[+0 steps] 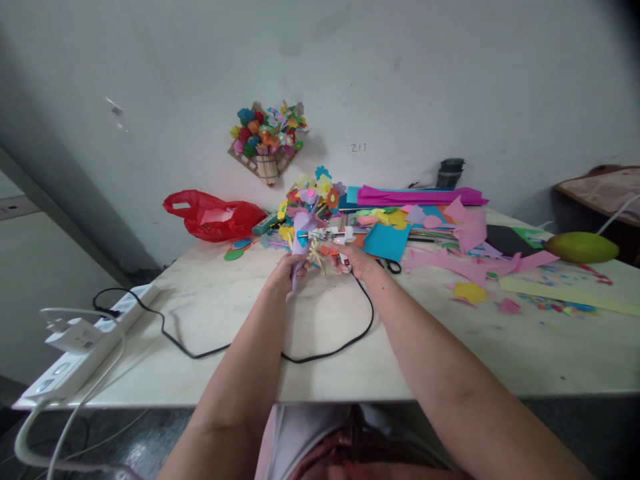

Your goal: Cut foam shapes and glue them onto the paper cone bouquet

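1. The light-purple, cone-like piece of sheet material [302, 220] is at the centre of the frame, raised above the pale, marbled tabletop [330, 313]. It flares at its upper end and narrows to a thin, pointed tail below; a small bright-blue shape [302, 238] shows on its front.
2. The left hand [293, 270] grasps this purple piece by its lower part, fingers wrapped round it, the tail sticking out beneath.
3. Just above and behind the cone is a bunch of cut-out flowers [325, 186] in blue, pale yellow, orange-red, pink and lilac, several with contrasting round centres. Whether the cone is joined to them cannot be told.
4. The right hand [354, 259], right of centre, grips a whitish glue gun with an orange trigger and a red switch [333, 235]. Its nozzle points left, close to the blue shape; whether they touch is unclear.
5. A thin black cord [373, 313] loops from the gun across the lower middle towards the white power strip [73, 370] at lower left.
6. Right of the right hand lie a bright-blue rectangular sheet [387, 241] and black-handled scissors [395, 267].
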Demonstrator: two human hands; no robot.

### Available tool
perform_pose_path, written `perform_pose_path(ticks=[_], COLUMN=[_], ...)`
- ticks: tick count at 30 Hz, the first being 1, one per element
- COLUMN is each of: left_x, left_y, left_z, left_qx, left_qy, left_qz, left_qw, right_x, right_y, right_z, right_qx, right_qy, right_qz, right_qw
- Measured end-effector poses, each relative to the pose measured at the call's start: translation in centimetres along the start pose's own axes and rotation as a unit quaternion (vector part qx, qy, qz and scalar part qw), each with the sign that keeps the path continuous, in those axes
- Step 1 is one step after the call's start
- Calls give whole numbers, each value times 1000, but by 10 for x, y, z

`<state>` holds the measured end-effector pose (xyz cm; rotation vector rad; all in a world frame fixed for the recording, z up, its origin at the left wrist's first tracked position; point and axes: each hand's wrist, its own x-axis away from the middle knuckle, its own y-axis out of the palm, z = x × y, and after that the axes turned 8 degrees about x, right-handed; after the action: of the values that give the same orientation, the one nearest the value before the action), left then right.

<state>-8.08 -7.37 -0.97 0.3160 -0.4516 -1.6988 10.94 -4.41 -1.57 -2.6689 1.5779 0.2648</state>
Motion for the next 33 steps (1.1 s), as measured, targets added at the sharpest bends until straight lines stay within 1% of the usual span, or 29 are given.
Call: perform_pose_path(ticks=[8, 18, 25, 30, 33], left_x=[0, 0, 1, 2, 2], left_y=[0, 0, 2, -1, -3], left_z=[1, 1, 1, 2, 3], left_qx=[-2, -7, 9, 57, 82], left_qy=[0, -3, -18, -49, -49], left_qz=[2, 6, 0, -18, -29], left_qw=[1000, 1000, 1000, 997, 995], right_x=[1, -1, -2, 0, 1], right_y=[1, 0, 0, -1, -2], right_z=[-4, -2, -1, -4, -5], right_qx=[17, 43, 10, -33, -56], right_qy=[14, -9, -15, -33, -32], right_qz=[10, 36, 61, 74, 79], right_qw=[1000, 998, 998, 996, 995])
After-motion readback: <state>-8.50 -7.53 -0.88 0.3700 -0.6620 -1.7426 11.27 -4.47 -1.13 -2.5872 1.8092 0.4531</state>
